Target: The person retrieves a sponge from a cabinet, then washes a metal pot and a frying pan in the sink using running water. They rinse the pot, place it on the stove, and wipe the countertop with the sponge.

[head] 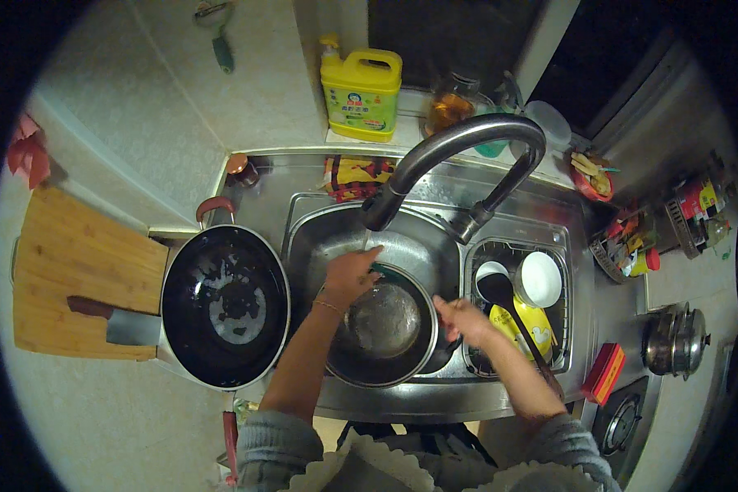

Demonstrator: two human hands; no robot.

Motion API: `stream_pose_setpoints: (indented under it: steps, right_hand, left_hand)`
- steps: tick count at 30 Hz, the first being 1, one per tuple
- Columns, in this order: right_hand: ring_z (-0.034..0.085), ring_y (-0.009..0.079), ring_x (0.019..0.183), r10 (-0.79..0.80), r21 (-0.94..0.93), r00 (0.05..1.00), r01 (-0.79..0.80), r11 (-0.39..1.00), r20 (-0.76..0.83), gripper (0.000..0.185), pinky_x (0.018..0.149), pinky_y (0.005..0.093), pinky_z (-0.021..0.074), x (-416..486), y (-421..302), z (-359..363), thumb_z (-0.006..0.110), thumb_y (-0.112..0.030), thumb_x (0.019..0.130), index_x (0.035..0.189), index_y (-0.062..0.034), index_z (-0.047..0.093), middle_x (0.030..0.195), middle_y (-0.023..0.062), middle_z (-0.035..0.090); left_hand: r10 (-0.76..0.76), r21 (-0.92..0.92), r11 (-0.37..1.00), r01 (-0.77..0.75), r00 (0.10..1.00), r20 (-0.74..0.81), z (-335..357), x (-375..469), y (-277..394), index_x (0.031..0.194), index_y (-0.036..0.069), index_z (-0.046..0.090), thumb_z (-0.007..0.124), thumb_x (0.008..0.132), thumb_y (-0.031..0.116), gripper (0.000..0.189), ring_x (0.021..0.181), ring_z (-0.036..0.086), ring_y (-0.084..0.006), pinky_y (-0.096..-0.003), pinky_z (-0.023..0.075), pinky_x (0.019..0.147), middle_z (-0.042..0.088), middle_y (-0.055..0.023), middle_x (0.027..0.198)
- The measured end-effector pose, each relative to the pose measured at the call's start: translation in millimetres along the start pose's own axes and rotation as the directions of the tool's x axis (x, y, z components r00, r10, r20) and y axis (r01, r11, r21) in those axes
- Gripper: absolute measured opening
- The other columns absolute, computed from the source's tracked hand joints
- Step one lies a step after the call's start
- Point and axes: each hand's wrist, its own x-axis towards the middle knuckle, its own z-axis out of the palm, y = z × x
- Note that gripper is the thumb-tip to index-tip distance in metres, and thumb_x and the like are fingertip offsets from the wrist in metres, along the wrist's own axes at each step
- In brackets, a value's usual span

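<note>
A round dark pan or lid with a metal rim (386, 326) is tilted over the left basin of the steel sink (338, 215), its wet middle facing up. My right hand (464, 321) grips it at its right edge. At its upper left edge is my left hand (352, 273), fingers partly spread, beneath the spout of the curved faucet (467, 126); a bit of something green shows by the fingertips. Whether those fingers hold anything is hard to see. Thin water seems to run from the spout.
A wet black wok (224, 307) stands left, beside a wooden cutting board (86, 264) with a cleaver (132, 326). The right basin's rack holds white bowls (540, 280), a yellow item (532, 326) and a black ladle (516, 313). A yellow detergent jug (361, 95) stands behind the sink.
</note>
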Motion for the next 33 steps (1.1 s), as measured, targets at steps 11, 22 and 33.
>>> stream_pose_setpoints:
  steps: [11,22,33]
  right_hand:
    - [0.061,0.0391,0.094,-0.671,-0.688,0.736,0.445,0.573,-0.083,0.043,0.082,0.0413,0.0471,91.0,-105.7,-43.4,0.049,-0.029,0.092,0.124,0.0006,0.049,0.101,0.0253,0.063]
    - [0.051,0.0121,0.072,-0.144,-0.030,0.849,0.150,0.988,-0.508,0.035,0.067,0.0277,0.0437,-15.7,31.4,34.5,0.073,-0.033,0.080,0.085,-0.0063,0.051,0.079,0.0013,0.054]
    - [0.056,0.0101,0.060,-0.113,0.434,0.942,0.249,0.866,-0.315,0.018,0.054,0.0247,0.0436,-16.1,39.5,25.2,0.068,-0.019,0.086,0.073,-0.0075,0.061,0.067,0.0007,0.061]
  left_hand:
    - [-0.658,-0.540,0.642,0.545,0.753,-0.022,40.2,-76.9,-5.7,0.077,0.000,0.059,0.074,0.073,0.030,0.034,0.073,0.060,-0.0373,-0.0447,0.0452,0.063,0.060,-0.0193,0.071]
    - [-0.899,-0.867,0.317,0.383,0.414,-0.146,123.9,-119.7,-1.3,0.073,0.005,0.047,0.078,0.072,0.027,0.038,0.069,0.050,-0.0217,-0.0369,0.0419,0.063,0.052,-0.0086,0.076]
    - [-0.830,-0.769,0.341,0.541,0.558,0.025,120.9,-137.6,61.1,0.078,0.002,0.050,0.072,0.080,0.027,0.034,0.074,0.048,-0.0145,-0.0328,0.0393,0.062,0.054,-0.0086,0.085]
